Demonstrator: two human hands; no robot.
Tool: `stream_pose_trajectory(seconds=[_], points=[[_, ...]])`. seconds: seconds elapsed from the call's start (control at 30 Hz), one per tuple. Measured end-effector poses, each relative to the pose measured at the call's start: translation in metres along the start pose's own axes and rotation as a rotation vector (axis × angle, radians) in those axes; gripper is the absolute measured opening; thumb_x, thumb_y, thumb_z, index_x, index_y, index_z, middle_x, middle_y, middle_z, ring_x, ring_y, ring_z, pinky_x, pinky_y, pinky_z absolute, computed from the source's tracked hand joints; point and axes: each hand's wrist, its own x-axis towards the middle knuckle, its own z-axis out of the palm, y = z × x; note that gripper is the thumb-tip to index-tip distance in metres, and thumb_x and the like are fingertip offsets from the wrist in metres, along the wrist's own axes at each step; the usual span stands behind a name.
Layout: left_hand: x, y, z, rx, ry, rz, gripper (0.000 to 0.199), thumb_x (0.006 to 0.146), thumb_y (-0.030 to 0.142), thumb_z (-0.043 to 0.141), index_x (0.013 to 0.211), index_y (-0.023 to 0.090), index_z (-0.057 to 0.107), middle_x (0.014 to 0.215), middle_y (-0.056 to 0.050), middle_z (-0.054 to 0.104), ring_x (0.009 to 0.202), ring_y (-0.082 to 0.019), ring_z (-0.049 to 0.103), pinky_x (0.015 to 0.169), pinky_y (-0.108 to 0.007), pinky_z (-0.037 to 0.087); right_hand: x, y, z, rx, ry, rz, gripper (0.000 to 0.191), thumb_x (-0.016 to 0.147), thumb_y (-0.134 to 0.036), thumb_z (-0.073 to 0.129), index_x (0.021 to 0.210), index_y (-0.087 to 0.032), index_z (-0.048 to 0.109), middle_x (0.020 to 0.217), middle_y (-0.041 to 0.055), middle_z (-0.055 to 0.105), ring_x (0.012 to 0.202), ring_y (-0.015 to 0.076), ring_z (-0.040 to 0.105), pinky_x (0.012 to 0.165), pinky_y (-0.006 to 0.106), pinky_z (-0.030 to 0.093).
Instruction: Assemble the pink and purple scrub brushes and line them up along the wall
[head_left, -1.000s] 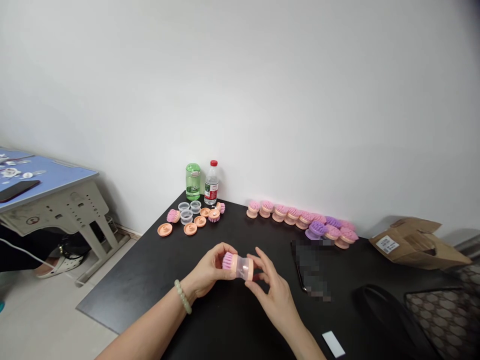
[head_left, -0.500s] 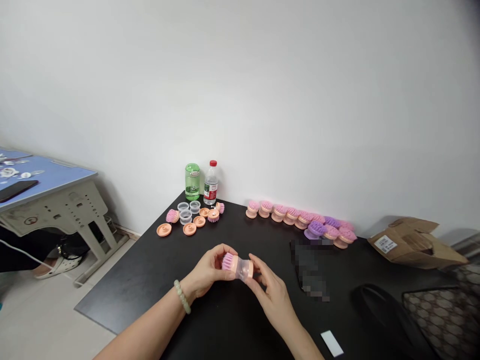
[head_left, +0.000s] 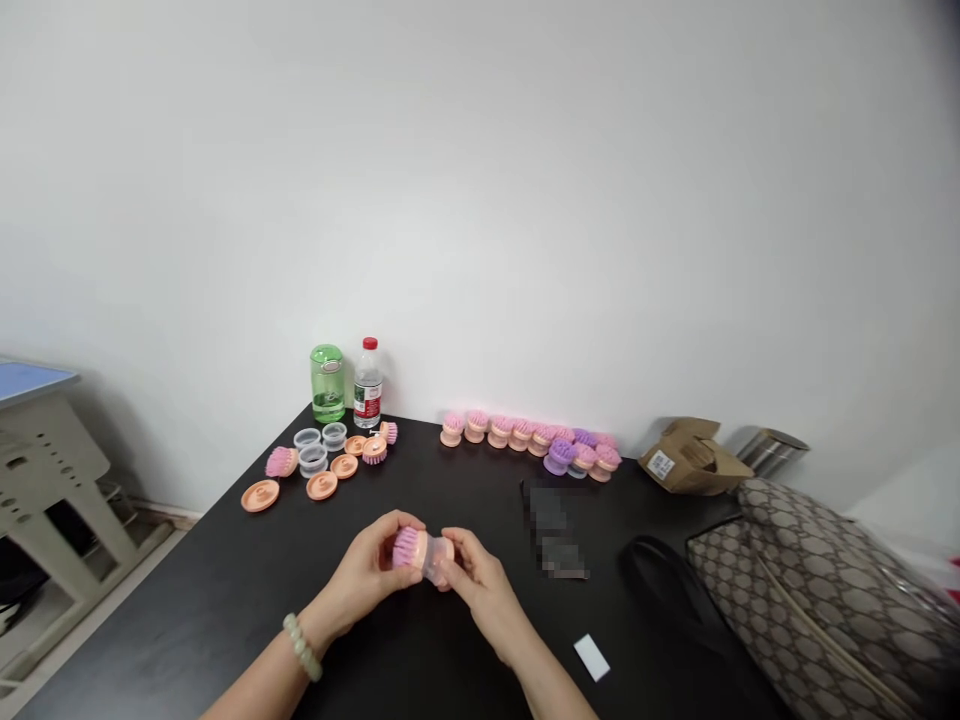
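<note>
Left hand [head_left: 364, 575] and right hand [head_left: 484, 592] grasp a pink-bristled brush [head_left: 420, 553]; apparently assembled brushes [head_left: 499, 432] stand beyond it, unassembled peach lids [head_left: 322, 486] and clear cups [head_left: 313, 460] beyond-left.

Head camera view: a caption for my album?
Left hand and right hand hold a pink-bristled brush above a black table.

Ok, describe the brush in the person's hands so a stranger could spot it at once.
On the black table, the person's left hand and right hand hold a pink-bristled brush. Unlike the brushes lined along the wall, it is off the table, with a clear cup joined to its peach body.
</note>
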Motion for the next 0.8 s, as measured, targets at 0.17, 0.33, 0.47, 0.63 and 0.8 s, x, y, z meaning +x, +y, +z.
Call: stream_pose_trajectory(seconds=[0.17, 0.33, 0.47, 0.63, 0.8], points=[[0.001, -0.005, 0.002, 0.075, 0.146, 0.017, 0.056, 0.067, 0.033, 0.083, 0.113, 0.021, 0.053, 0.102, -0.005, 0.062, 0.091, -0.022, 0.061, 0.078, -0.032, 0.051, -0.004, -0.009, -0.001, -0.378, 0.152, -0.309, 0.048, 0.083, -0.023, 0.07, 0.129, -0.023, 0.061, 0.129, 0.0108, 0.064, 0.122, 0.0298, 0.057, 0.102, 0.045, 0.05], [0.001, -0.006, 0.005, 0.238, 0.194, 0.053, 0.051, 0.064, 0.03, 0.083, 0.107, 0.021, 0.057, 0.102, -0.005, 0.064, 0.091, -0.024, 0.063, 0.081, -0.034, 0.052, -0.007, -0.011, 0.007, -0.581, 0.116, -0.44, 0.064, 0.075, -0.003, 0.071, 0.135, -0.019, 0.056, 0.119, 0.011, 0.068, 0.111, 0.0291, 0.058, 0.097, 0.045, 0.053], [0.001, -0.008, 0.01, 0.171, 0.124, 0.075, 0.056, 0.061, 0.029, 0.086, 0.109, 0.023, 0.057, 0.106, -0.005, 0.063, 0.096, -0.025, 0.063, 0.08, -0.034, 0.054, -0.001, -0.017, 0.009, -0.677, 0.109, -0.388, 0.053, 0.075, -0.002, 0.068, 0.123, -0.021, 0.062, 0.113, 0.0071, 0.069, 0.105, 0.0254, 0.06, 0.091, 0.038, 0.053], [0.0, -0.011, 0.009, 0.112, 0.114, 0.02, 0.05, 0.07, 0.025, 0.075, 0.114, 0.024, 0.052, 0.122, -0.01, 0.053, 0.097, -0.023, 0.06, 0.073, -0.033, 0.056, 0.036, -0.021, -0.033, -0.791, 0.242, -0.167, 0.033, 0.076, -0.011, 0.07, 0.108, -0.02, 0.067, 0.103, 0.0047, 0.072, 0.095, 0.0229, 0.066, 0.083, 0.031, 0.053], [0.0, -0.011, 0.004, 0.207, 0.155, -0.001, 0.047, 0.073, 0.02, 0.066, 0.117, 0.025, 0.051, 0.124, -0.009, 0.052, 0.097, -0.022, 0.059, 0.075, -0.034, 0.056, 0.086, -0.014, -0.108, -0.931, 0.444, 0.045, 0.021, 0.086, -0.024, 0.067, 0.105, -0.016, 0.067, 0.105, 0.0093, 0.071, 0.1, 0.027, 0.068, 0.086, 0.035, 0.052]])
